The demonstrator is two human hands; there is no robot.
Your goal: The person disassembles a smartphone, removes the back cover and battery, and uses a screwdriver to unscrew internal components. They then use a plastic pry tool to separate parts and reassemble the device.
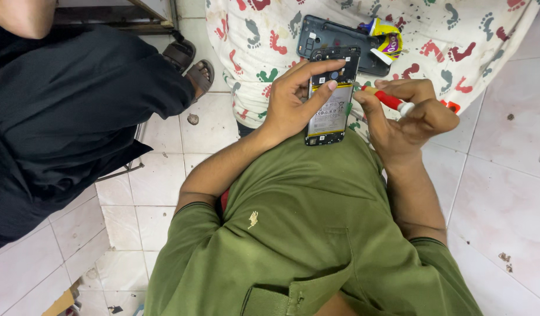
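Gripping one opened phone (332, 96) in the left hand (293, 99), a person clasps one red-handled screwdriver (388, 100) in the right hand (411, 117); one back cover (328, 35) lies on the patterned cloth (457, 35).

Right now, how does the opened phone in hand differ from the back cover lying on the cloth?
The opened phone is held up in the left hand; the back cover lies flat on the footprint cloth. The phone shows its battery and circuit parts; the cover is a bare dark shell. The right hand brings a red-handled tool to the phone's edge; nothing touches the cover. Both are dark, similar rectangles.
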